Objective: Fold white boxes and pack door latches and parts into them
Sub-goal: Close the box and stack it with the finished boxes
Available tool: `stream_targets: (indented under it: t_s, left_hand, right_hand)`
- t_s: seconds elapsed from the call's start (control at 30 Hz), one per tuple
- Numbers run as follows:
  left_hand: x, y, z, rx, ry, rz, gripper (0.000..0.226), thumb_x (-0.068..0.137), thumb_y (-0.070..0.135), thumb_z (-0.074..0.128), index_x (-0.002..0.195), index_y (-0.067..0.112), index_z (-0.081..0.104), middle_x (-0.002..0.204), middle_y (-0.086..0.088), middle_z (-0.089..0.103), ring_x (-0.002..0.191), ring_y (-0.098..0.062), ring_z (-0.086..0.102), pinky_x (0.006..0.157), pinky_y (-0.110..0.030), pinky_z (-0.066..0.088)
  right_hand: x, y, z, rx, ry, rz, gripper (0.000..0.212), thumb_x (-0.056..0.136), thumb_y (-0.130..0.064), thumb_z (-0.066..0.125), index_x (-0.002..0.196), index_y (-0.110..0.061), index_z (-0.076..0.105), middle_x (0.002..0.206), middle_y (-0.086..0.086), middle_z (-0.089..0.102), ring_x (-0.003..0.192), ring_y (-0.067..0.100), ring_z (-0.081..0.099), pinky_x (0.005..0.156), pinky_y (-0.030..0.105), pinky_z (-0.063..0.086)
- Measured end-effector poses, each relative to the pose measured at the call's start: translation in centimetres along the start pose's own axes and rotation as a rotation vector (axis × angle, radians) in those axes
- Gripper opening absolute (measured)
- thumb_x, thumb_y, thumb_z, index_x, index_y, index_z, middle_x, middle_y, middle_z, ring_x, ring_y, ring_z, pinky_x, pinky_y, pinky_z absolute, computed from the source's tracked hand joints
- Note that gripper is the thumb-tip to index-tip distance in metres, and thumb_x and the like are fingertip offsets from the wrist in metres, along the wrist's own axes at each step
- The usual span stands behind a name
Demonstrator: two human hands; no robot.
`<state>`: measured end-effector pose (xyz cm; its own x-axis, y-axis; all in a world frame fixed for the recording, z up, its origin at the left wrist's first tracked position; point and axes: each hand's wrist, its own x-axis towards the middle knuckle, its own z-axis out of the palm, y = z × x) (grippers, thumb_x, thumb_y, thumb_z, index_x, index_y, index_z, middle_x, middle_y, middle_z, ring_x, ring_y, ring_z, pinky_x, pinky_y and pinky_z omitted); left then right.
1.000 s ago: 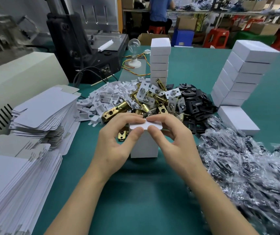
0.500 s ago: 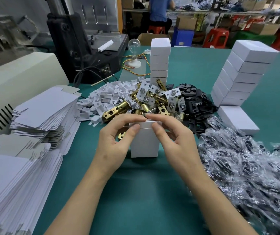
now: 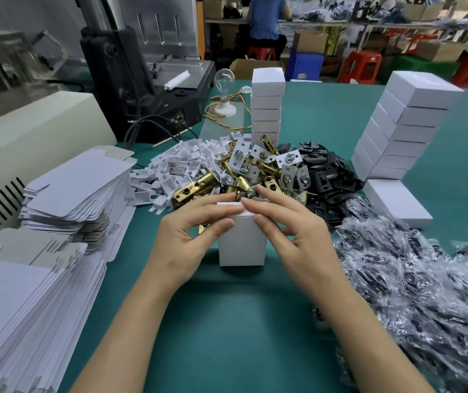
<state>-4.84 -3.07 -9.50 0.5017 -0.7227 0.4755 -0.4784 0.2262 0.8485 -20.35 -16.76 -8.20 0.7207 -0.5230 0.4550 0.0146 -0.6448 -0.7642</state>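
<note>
A small white box (image 3: 242, 245) stands upright on the green table in front of me. My left hand (image 3: 190, 234) grips its top left corner, thumb on the near face and fingers over the lid. My right hand (image 3: 292, 225) grips the top right corner the same way, its fingers lying across the lid flap. Just behind the box lies a pile of brass door latches (image 3: 255, 171), with white plastic parts (image 3: 176, 168) to its left and black plates (image 3: 326, 171) to its right.
Flat white box blanks (image 3: 65, 194) are stacked at the left. Folded boxes form a tower at the back (image 3: 267, 109) and a leaning stack at the right (image 3: 397, 131). Clear bags of parts (image 3: 414, 279) cover the right side. A dark machine (image 3: 142, 89) stands behind.
The lid flap that stood raised a second ago has been pushed down onto the box top. Both hands stay at the top of the box, fingers now lower over the lid.
</note>
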Motion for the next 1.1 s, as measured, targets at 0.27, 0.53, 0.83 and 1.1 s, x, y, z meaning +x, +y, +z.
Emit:
stream_targets:
  t_s: [0.27,0.53,0.83,1.1]
  left_hand:
    - [-0.1,0.1,0.1,-0.13,-0.098,-0.092,0.031,0.094,0.018,0.07,0.113,0.041,0.078,0.124,0.012,0.076,0.123,-0.01,0.068,0.102,-0.021,0.052]
    - [0.2,-0.3,1.0,-0.197,0.197,-0.212,0.02,0.095,0.029,0.073,0.108,0.043,0.079,0.095,0.006,0.078,0.09,-0.009,0.071,0.073,-0.03,0.062]
    - [-0.2,-0.6,2.5,-0.267,0.433,-0.432,0.016,0.098,0.026,0.075,0.105,0.039,0.08,0.088,-0.004,0.078,0.08,-0.015,0.072,0.062,-0.039,0.065]
    - [0.4,0.2,2.3,-0.431,0.274,-0.455,0.026,0.111,0.031,0.05,0.127,0.029,0.07,0.111,-0.001,0.081,0.1,-0.017,0.078,0.068,-0.029,0.064]
  right_hand:
    - [0.2,0.3,-0.4,-0.084,-0.032,-0.007,0.03,0.103,-0.041,0.056,0.129,-0.043,0.07,0.145,-0.014,0.059,0.136,0.007,0.052,0.104,0.045,0.051]
    - [-0.9,-0.6,1.6,-0.257,-0.022,0.054,0.079,0.091,-0.056,0.068,0.158,-0.036,0.032,0.143,-0.017,0.041,0.122,0.005,0.051,0.091,0.029,0.052]
    - [-2.1,-2.2,3.9,-0.564,-0.052,0.116,0.1,0.077,-0.068,0.071,0.159,-0.03,0.027,0.132,-0.007,0.047,0.116,0.018,0.053,0.086,0.035,0.05]
    - [1.2,-3.4,-3.8,-0.31,0.239,0.321,0.066,0.067,-0.074,0.058,0.125,-0.043,0.054,0.11,-0.006,0.068,0.094,0.022,0.066,0.077,0.043,0.059]
